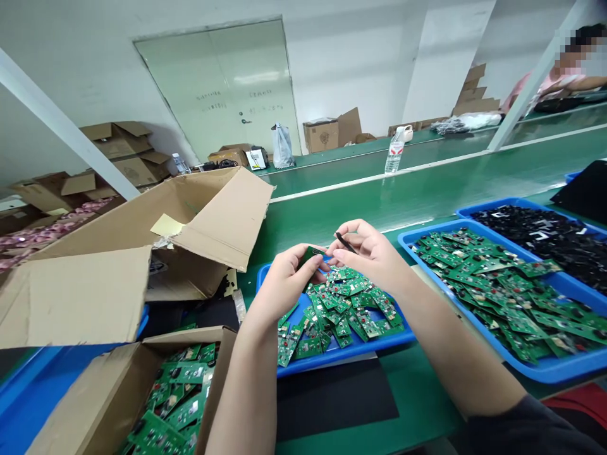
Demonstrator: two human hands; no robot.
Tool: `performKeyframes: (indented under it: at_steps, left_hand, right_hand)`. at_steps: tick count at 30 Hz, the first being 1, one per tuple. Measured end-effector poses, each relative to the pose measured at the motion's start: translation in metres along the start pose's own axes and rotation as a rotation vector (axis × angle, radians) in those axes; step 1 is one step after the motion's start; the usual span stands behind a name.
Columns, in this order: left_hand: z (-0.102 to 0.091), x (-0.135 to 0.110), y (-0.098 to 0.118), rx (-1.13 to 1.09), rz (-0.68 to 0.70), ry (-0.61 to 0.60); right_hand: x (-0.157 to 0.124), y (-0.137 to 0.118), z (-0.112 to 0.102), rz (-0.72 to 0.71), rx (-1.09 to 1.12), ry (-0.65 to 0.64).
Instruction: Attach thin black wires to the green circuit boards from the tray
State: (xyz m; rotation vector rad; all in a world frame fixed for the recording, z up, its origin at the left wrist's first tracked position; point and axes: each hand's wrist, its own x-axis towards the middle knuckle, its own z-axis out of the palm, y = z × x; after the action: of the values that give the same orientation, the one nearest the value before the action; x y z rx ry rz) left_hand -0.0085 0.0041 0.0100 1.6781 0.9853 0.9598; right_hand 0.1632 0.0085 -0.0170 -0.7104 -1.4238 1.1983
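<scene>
My left hand (pixel 284 281) is closed around a small green circuit board (pixel 310 255), held above a blue tray (pixel 341 351) heaped with several green circuit boards (pixel 348 309). My right hand (pixel 370 253) pinches a thin black tool (pixel 345 242) whose tip points at the held board. Both hands meet over the far edge of that tray.
A larger blue tray (pixel 545 370) of green boards lies at right, with a tray of black parts (pixel 545 234) behind it. Open cardboard boxes (pixel 142 253) stand at left, one (pixel 95 398) holding green boards. A water bottle (pixel 394 150) stands across the green conveyor. Another person (pixel 569 69) sits far right.
</scene>
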Motion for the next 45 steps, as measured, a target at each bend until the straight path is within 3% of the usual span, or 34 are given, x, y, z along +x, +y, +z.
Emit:
performKeyframes:
  at_steps: [5, 8, 14, 25, 31, 35, 39, 45]
  left_hand:
    - [-0.003, 0.0, -0.001, -0.087, 0.078, 0.245]
    - [0.0, -0.001, 0.0, -0.094, 0.098, 0.311]
    - [0.005, -0.001, -0.001, -0.211, 0.061, 0.226]
    - [0.009, -0.002, 0.003, -0.236, 0.057, 0.2]
    - [0.009, -0.005, 0.005, -0.253, 0.029, 0.157]
    - [0.011, -0.006, 0.007, -0.24, 0.02, 0.141]
    - [0.012, -0.006, 0.008, -0.22, 0.021, 0.13]
    - [0.011, -0.005, 0.008, -0.199, 0.022, 0.136]
  right_hand:
    - [-0.001, -0.006, -0.006, 0.027, -0.112, -0.029]
    - [-0.003, -0.009, -0.004, 0.037, -0.142, -0.08]
    - [-0.004, -0.01, -0.002, 0.006, -0.112, -0.086]
    - [-0.003, -0.002, -0.005, -0.08, -0.144, -0.143]
    - [-0.003, 0.0, -0.008, -0.249, -0.336, -0.093]
    - [0.001, 0.001, -0.009, -0.489, -0.588, -0.009]
    - [0.004, 0.007, -0.011, -0.694, -0.703, 0.045]
    - [0.006, 0.012, -0.014, -0.791, -0.812, 0.053]
